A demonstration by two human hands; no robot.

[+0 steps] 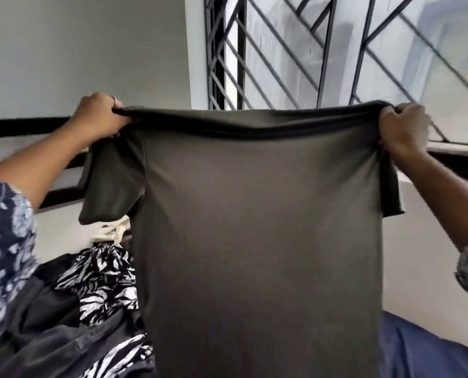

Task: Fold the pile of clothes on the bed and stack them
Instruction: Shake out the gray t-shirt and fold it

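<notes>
Shirt (257, 227): dark olive, short-sleeved. You hold it up, spread flat between your two hands, its top edge stretched taut from one fist to the other and its body hanging straight down below them.

Left hand (98, 117): fingers curled round the shirt's left shoulder corner; a ring shows on one finger. A sleeve hangs just below this hand.

Right hand (403, 126): fingers curled round the right shoulder corner, the other sleeve drooping beneath it.

Pile (85, 301): below your left hand, partly hidden by the shirt. Dark grey cloth, a black-and-white leaf print, and a cream piece at its far end.

Blue cloth (423, 350): low beneath your right hand, at the shirt's edge.

Bed (418, 268): pale sheet under everything.

Window (336, 50): barred, beyond your hands.
</notes>
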